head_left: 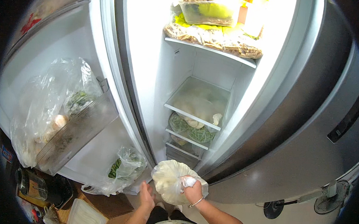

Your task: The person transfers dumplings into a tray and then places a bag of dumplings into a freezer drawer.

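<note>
While I watch from the head view, the right hand (193,191) is closed around the twisted neck of a white plastic bag (171,184), holding it up in front of the open fridge, a thin bracelet (196,202) on the wrist. The left hand (146,195) is open, fingers spread, just beside the bag's lower left side; I can't tell if it touches. The bag hangs low, near the bottom edge of the fridge compartment (197,68), between the two doors. Inside, lowest drawers (184,146) sit just above the bag, one holding green vegetables in bags (194,132). Above that a glass shelf (195,112) carries pale wrapped items, blurred. Top shelf (214,49) carries flat packs of brownish food (218,38) and a clear lidded container (210,10) with something yellow-green inside. Left door (62,47) is swung open; its bin (80,129) holds clear plastic bags with greens and pale round items (53,102). Another clear bag with green stuff (125,167) sits on the lower door edge. Right door (307,129) is grey metal, dark handle (345,123). Floor at lower left shows a white tray (84,216).
</note>
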Motion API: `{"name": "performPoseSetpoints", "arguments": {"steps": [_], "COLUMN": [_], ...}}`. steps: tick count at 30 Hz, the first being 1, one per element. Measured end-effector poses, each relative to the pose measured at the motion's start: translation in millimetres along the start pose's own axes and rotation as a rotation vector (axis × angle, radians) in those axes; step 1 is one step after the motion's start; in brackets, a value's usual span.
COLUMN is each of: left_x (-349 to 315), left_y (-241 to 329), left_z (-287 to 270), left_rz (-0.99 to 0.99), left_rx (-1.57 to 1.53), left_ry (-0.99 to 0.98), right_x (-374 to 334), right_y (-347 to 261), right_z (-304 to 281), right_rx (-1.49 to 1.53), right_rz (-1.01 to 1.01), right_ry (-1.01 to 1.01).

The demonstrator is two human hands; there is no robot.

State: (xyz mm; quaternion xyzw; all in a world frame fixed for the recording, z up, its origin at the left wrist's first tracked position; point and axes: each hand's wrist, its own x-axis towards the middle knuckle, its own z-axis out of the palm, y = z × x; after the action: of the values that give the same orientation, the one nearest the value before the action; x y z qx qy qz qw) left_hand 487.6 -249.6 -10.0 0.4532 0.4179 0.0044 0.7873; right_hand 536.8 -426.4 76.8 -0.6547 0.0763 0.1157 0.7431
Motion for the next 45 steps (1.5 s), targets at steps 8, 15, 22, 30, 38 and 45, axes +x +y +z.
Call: {"name": "performPoseSetpoints", "arguments": {"steps": [8,15,22,30,38,45], "left_x": [1,-1,41,58,109,142], "left_y": [4,76,122,183,204,197], "left_z": [41,86,121,212,294,309], "left_rz": [-0.205,-0.284,-0.176,-0.112,-0.120,0.011], "left_rx": [-0.369,-0.497,-0.364,-0.531,-0.389,-0.361], "left_ry": [-0.567,-0.729,-0.842,-0.956,-0.687,-0.760], "right_x": [33,72,75,166,280,352], "right_y": [32,-19,-104,-208,-253,-217], "right_z": [-4,-4,22,36,39,4], "right_rx": [-0.128,-0.117,-0.159,-0.321,-0.698,-0.571], "right_rz": [-0.071,-0.217,-0.477,-0.634,-0.613,-0.643], "right_ry": [0.057,0.043,0.146,0.317,0.685,0.643]}}
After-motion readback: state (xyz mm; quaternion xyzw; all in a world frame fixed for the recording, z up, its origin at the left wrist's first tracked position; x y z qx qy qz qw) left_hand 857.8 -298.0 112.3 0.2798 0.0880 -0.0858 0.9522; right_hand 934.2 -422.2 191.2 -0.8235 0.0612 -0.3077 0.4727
